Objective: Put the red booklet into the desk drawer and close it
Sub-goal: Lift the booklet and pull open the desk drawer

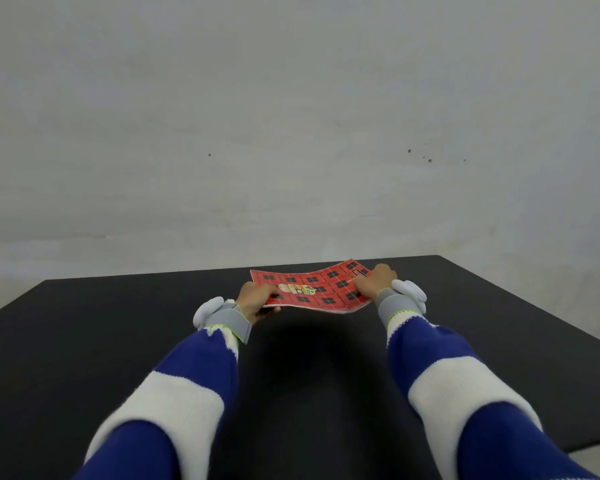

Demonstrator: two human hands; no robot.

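Both hands clamped on red booklet (317, 287) — left hand (257, 299), right hand (374, 282) at opposite edges, lifted just above black bench (118, 341).

Location type: bare indoor room, plain workspace; exact kind cannot be told. Evidence: flat matte black table (118, 341), corner visible at far right. Behind table: unpainted pale grey wall (291, 116), rough plaster-like finish, few small dark specks (409, 151). Pale floor strip (596, 455) visible past table edge, lower right. Lighting even, diffuse.
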